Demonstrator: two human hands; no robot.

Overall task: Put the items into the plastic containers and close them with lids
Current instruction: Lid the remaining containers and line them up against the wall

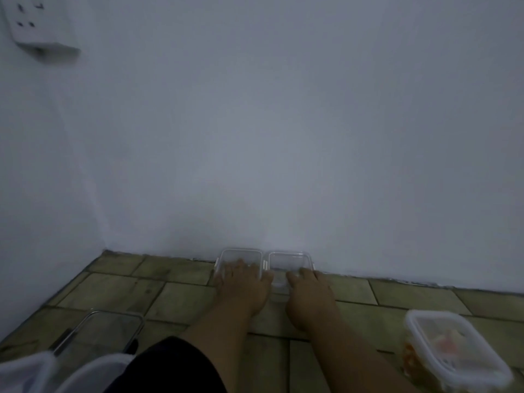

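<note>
Two clear plastic containers stand side by side on the tiled floor against the white wall. My left hand [242, 285] lies palm down on the left container [241, 255], fingers spread over its near part. My right hand [309, 292] lies the same way on the right container [287, 259]. Both look empty, and blur hides whether lids are on them. A third container [453, 350] with a white-rimmed lid sits at the near right, holding orange and pink items.
A glass-like tray with a metal rim [99, 330] lies on the floor at the near left, with white rounded objects [34, 373] in front of it. A dark-clothed knee [170, 367] is at the bottom centre. A socket plate [31, 21] is on the left wall.
</note>
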